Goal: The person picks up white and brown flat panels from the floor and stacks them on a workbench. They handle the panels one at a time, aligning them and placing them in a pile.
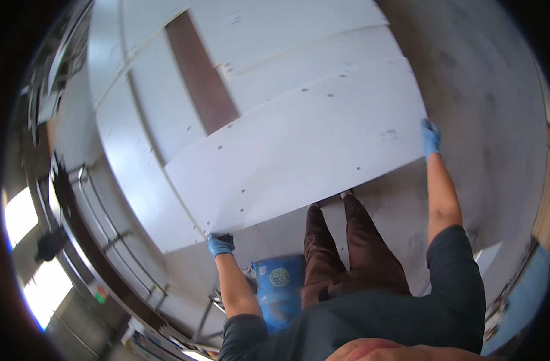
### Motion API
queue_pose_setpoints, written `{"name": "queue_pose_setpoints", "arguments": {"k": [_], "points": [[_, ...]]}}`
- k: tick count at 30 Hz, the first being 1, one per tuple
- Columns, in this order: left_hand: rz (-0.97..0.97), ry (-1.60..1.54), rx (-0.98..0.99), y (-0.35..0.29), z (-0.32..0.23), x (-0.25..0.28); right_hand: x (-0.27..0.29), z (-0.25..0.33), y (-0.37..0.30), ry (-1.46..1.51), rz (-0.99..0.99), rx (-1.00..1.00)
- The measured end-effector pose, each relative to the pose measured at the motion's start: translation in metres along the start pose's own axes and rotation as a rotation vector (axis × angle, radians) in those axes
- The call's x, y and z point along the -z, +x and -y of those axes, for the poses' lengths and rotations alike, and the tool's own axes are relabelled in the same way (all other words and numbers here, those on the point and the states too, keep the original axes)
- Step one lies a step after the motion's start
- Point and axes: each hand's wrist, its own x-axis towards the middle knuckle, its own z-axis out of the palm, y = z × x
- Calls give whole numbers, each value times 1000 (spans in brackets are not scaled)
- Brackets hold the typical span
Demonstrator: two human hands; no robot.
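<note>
Both your blue-gloved left hand [221,243] and right hand [431,138] grip the nearest white rectangular panel [293,153], which uneven pulling could skew.

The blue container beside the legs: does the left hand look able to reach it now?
Probably not yet: the left hand holds the white board by its near edge. Nothing visible blocks the blue container, so letting go might suffice, though its depth is hard to judge.

The left hand [222,244], gloved and gripping, sits at 7 o'clock, its forearm [236,286] pointing between 11 and 12. The right hand [431,138], also gloved and gripping, is between 2 and 3 o'clock, its arm [443,195] nearly straight.
</note>
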Motion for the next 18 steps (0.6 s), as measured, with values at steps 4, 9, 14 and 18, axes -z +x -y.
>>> {"name": "queue_pose_setpoints", "arguments": {"k": [4,9,14,18], "points": [[-730,1051,-987,-68,49,-85,9,30,-27,20,0,99],[338,1475,-1819,-199,173,-230,9,59,-44,106,-13,-13],[769,1729,-1703,-296,258,-333,22,66,-42,-50,102,-39],[700,1920,-1584,-319,288,-365,22,86,-24,-73,151,84]]}}
